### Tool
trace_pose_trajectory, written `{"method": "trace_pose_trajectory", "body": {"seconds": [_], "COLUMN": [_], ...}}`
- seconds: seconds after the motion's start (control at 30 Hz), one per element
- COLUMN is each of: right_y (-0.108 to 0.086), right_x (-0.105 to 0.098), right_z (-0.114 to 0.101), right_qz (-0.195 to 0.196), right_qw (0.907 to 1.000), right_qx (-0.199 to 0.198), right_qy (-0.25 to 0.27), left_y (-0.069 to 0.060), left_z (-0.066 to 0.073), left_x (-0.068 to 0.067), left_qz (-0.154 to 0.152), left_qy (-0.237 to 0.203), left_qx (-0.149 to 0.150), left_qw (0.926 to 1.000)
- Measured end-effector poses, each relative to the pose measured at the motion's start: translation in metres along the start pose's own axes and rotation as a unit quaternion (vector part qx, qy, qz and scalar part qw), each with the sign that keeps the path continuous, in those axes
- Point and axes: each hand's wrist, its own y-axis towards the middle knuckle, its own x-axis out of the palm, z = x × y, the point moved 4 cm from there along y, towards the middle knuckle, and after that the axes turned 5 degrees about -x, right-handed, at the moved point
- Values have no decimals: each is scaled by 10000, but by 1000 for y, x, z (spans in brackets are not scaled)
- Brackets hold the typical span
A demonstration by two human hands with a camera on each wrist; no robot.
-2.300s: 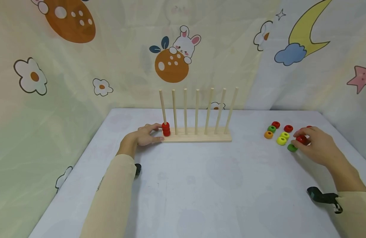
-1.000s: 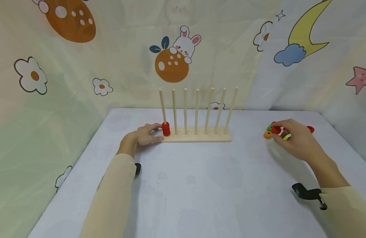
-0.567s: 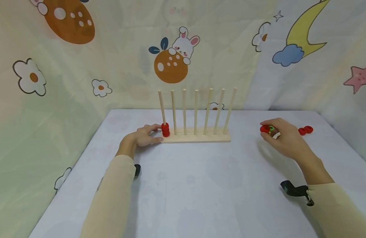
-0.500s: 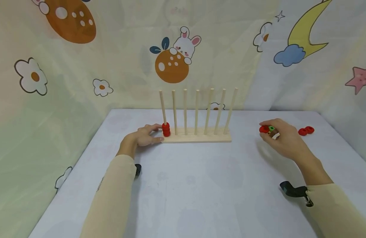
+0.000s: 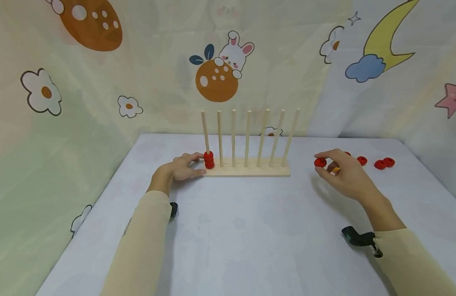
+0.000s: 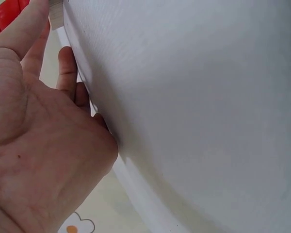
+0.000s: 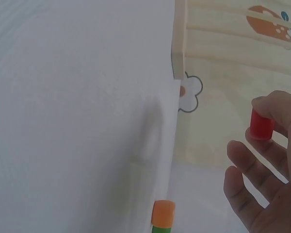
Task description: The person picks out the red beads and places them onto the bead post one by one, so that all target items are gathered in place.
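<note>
A wooden peg rack [image 5: 246, 172] with a row of upright pegs stands on the table. Red beads [image 5: 209, 160] are stacked on its leftmost peg. My left hand [image 5: 181, 167] holds the rack's left end, thumb at the front and index finger at the back. My right hand [image 5: 348, 174] pinches a red bead [image 5: 319, 163] between thumb and index finger, above the table and right of the rack. The right wrist view shows this red bead [image 7: 262, 127] from the side, the other fingers spread apart from it.
Loose red beads [image 5: 362, 160] lie behind and right of my right hand. An orange bead [image 5: 335, 170] shows between its fingers; a green bead [image 7: 161, 229] appears beside it in the right wrist view. Other beads are hidden by the hand. A printed cloth [image 5: 157, 74] hangs behind the table.
My right hand has carried the red bead leftward from the loose beads toward the rack, uncovering more red beads behind it. The left hand stays at the rack's end.
</note>
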Motion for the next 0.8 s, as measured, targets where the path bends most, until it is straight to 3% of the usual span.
{"method": "trace_pose_trajectory", "body": {"seconds": [0.27,0.53,0.8], "right_y": [2,18,25], "right_x": [7,15,21], "right_z": [-8,-20,-26], "right_qz": [-40,-245,-380], "right_qw": [9998,9982,9975], "right_qx": [-204,-526,-592], "right_qy": [27,-119,-52], "left_y": [-2,-1,-1], "left_z": [3,0,1], "left_x": [-2,-2,-1], "left_qz": [-32,-27,-13], "left_qy": [55,43,6], "left_qx": [84,8,77], "left_qw": [9999,10000,10000]}}
